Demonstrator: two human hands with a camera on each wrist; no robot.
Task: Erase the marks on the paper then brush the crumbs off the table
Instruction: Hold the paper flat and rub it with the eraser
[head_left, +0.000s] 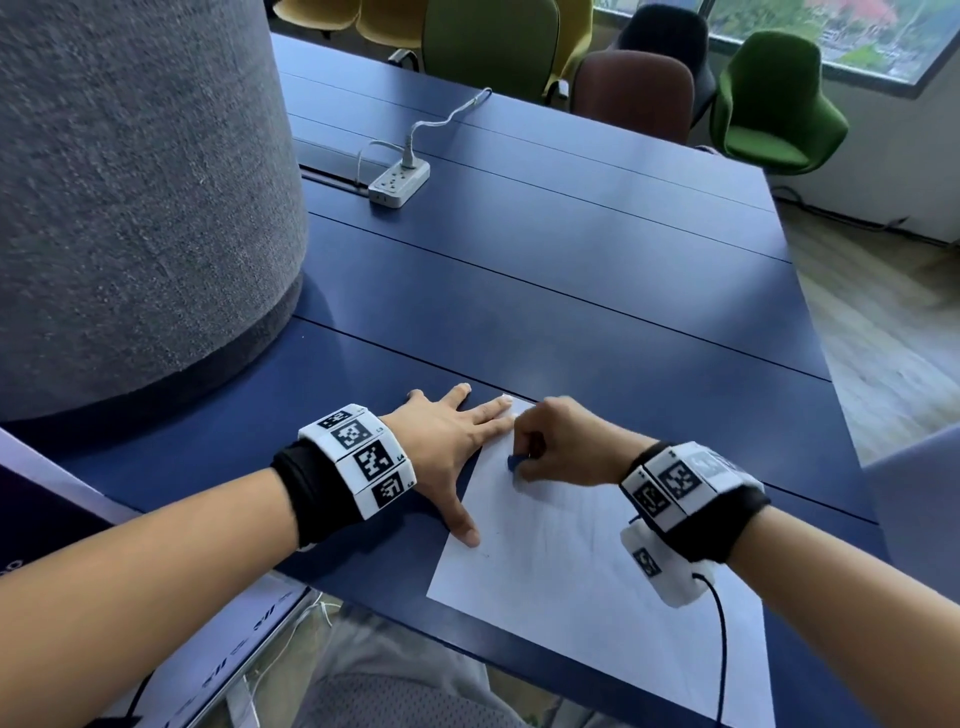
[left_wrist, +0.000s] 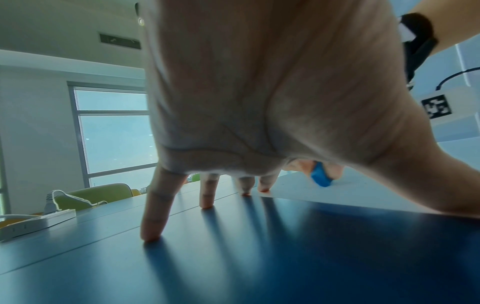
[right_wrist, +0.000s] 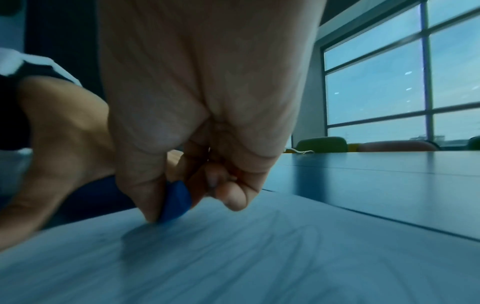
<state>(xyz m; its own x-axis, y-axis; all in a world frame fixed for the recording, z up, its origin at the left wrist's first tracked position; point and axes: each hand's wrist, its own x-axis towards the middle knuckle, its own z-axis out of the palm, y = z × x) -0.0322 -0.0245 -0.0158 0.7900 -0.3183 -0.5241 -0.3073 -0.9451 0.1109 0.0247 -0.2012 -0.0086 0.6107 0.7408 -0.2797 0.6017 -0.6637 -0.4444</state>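
A white sheet of paper (head_left: 566, 566) lies near the front edge of the dark blue table (head_left: 571, 270), with faint pencil marks across it. My left hand (head_left: 457, 441) is spread flat, thumb and forefinger pressing the paper's left edge, the other fingertips (left_wrist: 150, 234) on the table. My right hand (head_left: 561, 447) pinches a small blue eraser (head_left: 514, 462) and presses its tip on the paper near the far left corner. The eraser (right_wrist: 176, 203) sits between thumb and fingers, and shows as a blue eraser (left_wrist: 320, 176) beyond my left palm. No crumbs can be made out.
A large grey felt-covered cylinder (head_left: 135, 197) stands at the left on the table. A white power strip (head_left: 399, 182) with a cable lies further back. Green, brown and yellow chairs (head_left: 774, 104) line the far side. Windows are beyond.
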